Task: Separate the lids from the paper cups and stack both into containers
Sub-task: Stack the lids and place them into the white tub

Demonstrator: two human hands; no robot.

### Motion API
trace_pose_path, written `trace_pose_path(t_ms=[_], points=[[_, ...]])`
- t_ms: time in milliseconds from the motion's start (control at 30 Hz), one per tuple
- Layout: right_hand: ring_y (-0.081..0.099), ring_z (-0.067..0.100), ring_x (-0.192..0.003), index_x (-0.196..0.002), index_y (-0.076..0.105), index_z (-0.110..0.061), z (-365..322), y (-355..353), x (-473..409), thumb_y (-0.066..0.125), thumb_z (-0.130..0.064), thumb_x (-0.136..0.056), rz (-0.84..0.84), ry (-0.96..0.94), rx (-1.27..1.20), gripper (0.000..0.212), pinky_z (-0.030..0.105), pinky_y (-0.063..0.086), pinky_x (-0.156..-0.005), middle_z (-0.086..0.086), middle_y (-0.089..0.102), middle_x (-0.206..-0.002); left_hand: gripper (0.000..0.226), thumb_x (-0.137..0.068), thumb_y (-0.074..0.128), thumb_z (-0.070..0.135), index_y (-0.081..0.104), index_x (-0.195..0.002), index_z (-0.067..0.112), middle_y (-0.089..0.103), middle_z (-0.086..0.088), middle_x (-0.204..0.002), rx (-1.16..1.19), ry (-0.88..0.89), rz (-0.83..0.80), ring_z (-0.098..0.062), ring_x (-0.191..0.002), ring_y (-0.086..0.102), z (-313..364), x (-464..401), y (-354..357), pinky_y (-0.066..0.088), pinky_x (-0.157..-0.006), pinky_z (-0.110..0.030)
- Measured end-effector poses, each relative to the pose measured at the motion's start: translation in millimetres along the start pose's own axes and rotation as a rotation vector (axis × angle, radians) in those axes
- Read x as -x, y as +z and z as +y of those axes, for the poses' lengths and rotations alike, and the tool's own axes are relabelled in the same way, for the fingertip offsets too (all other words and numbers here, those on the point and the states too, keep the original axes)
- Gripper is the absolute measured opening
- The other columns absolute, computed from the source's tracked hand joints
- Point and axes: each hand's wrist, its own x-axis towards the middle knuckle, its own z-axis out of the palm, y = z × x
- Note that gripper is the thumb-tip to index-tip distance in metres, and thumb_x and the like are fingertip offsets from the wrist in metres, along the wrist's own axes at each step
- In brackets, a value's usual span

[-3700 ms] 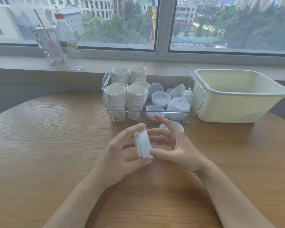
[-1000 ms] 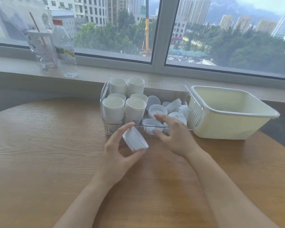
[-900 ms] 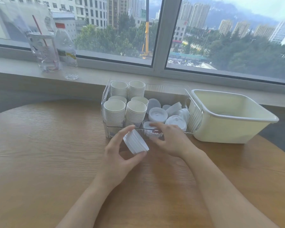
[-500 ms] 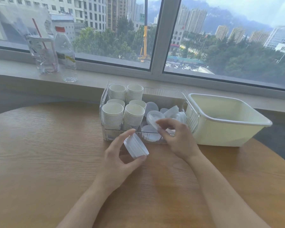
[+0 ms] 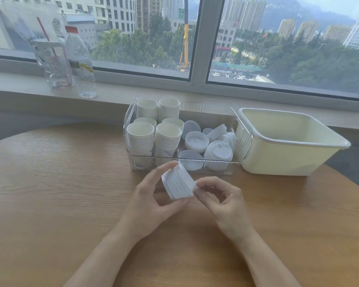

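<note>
1. The left hand (image 5: 151, 198) holds the stack of lids (image 5: 177, 184) above the desk (image 5: 50, 183), just before the near wall of the clear bin (image 5: 182, 165); forefinger and thumb curl round its sides.
2. The stack's long axis is tilted and points toward the right hand (image 5: 222, 198), which is the nearer free hand.
3. The right fingertips (image 5: 198, 184) pinch at the stack's right end, probably one more lid, but the view is not sharp there.
4. The cream tub (image 5: 294, 141) stands at the desk's far right edge.
</note>
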Motion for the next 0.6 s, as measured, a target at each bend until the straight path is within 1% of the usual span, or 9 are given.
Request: trace_pose_path(t_ms=[100,200,267,333,400,467,533,567,600], points=[[0.072,0.024,-0.099,-0.098,0.078,-0.013,0.2,-1.4,-0.5,0.076,-0.012,-0.092,-0.054,-0.003,-0.027,0.006,0.036,0.056,-0.093,0.007,0.077,-0.097,0.082,-0.078,0.094,0.024,0.051,-0.148,0.038,0.061,0.013,-0.143,-0.005,0.016,-0.012,-0.019,-0.131,0.061,-0.8,0.5,1.7,0.056,-0.104,-0.044],[0.070,0.020,-0.096,-0.098,0.075,-0.010,0.6,-4.5,-0.7,0.072,-0.008,-0.096,-0.099,0.003,-0.014,0.005,0.029,0.053,-0.091,0.006,0.076,-0.096,0.085,-0.079,0.092,0.022,0.049,-0.151,0.036,0.058,0.015,-0.147,-0.011,0.030,-0.016,-0.017,-0.135,0.058,0.0,-0.9,1.9,0.055,-0.106,-0.042],[0.069,0.017,-0.096,-0.098,0.075,-0.012,-1.1,-5.7,-0.7,0.071,-0.012,-0.096,-0.133,0.005,-0.006,0.004,0.026,0.051,-0.090,0.004,0.075,-0.096,0.087,-0.080,0.091,0.020,0.047,-0.154,0.034,0.055,0.018,-0.149,-0.012,0.043,-0.025,-0.014,-0.141,0.053,1.4,-0.7,2.7,0.053,-0.109,-0.040],[0.069,0.016,-0.098,-0.099,0.074,-0.013,-3.2,-6.8,0.0,0.070,-0.017,-0.096,-0.166,0.012,0.008,0.006,0.024,0.050,-0.091,0.001,0.074,-0.097,0.085,-0.082,0.090,0.019,0.047,-0.154,0.035,0.055,0.018,-0.150,-0.003,0.047,-0.035,-0.017,-0.142,0.052,1.3,0.0,3.6,0.052,-0.110,-0.043],[0.068,0.019,-0.103,-0.099,0.076,-0.014,-4.2,-7.9,0.2,0.072,-0.017,-0.096,-0.197,0.006,0.023,0.005,0.027,0.051,-0.093,0.000,0.073,-0.102,0.082,-0.082,0.090,0.017,0.050,-0.150,0.037,0.055,0.016,-0.148,0.004,0.038,-0.046,-0.020,-0.138,0.056,-0.5,0.7,3.8,0.054,-0.108,-0.046],[0.068,0.022,-0.108,-0.096,0.079,-0.017,-2.9,-8.1,0.0,0.080,-0.022,-0.092,-0.199,0.020,0.012,0.006,0.040,0.055,-0.098,-0.001,0.070,-0.110,0.079,-0.082,0.091,0.016,0.053,-0.148,0.037,0.056,0.013,-0.147,0.023,0.015,-0.076,-0.023,-0.136,0.058,-1.4,1.3,3.8,0.054,-0.106,-0.050],[0.067,0.023,-0.112,-0.095,0.080,-0.018,-2.5,-7.5,-0.8,0.085,-0.031,-0.083,-0.161,0.070,-0.039,0.018,0.054,0.055,-0.101,-0.002,0.066,-0.119,0.077,-0.082,0.091,0.016,0.054,-0.146,0.037,0.056,0.010,-0.147,0.042,0.006,-0.113,-0.026,-0.135,0.058,-0.6,2.3,4.3,0.054,-0.105,-0.052],[0.067,0.022,-0.116,-0.100,0.080,-0.020,-1.9,-7.6,-1.3,0.087,-0.034,-0.080,-0.148,0.084,-0.046,0.025,0.056,0.054,-0.102,-0.004,0.064,-0.125,0.076,-0.082,0.091,0.017,0.054,-0.145,0.036,0.057,0.009,-0.147,0.041,0.010,-0.122,-0.026,-0.135,0.059,0.0,2.8,4.7,0.054,-0.105,-0.051],[0.066,0.022,-0.122,-0.108,0.079,-0.023,-1.6,-8.1,-1.7,0.088,-0.035,-0.077,-0.149,0.094,-0.038,0.034,0.054,0.053,-0.106,-0.008,0.062,-0.131,0.075,-0.082,0.091,0.017,0.055,-0.145,0.036,0.057,0.008,-0.146,0.034,0.020,-0.125,-0.026,-0.134,0.059,0.9,3.2,4.9,0.054,-0.105,-0.050]])
